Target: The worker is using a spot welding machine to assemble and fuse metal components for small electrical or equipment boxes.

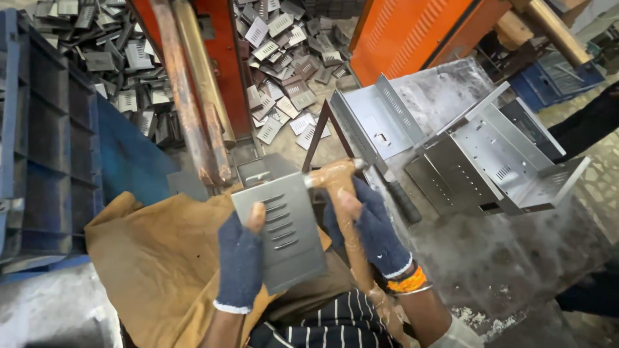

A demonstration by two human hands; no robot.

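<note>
My left hand (242, 258), in a dark blue fingerless glove, grips a small grey sheet-metal plate with louvre slots (284, 235) by its lower left edge, thumb on its face. The plate is held tilted over a brown leather cloth (155, 258) on my lap. My right hand (371, 232), also gloved, is wrapped round a tape-covered tan lever handle (342, 187) just right of the plate. An orange band sits on that wrist.
Orange machine frame (219, 71) and rusty posts stand ahead. Heaps of several louvred plates (284, 71) lie on the floor behind it. A blue plastic crate (45, 142) is at left. Bent steel housings (490, 161) rest on a metal table at right.
</note>
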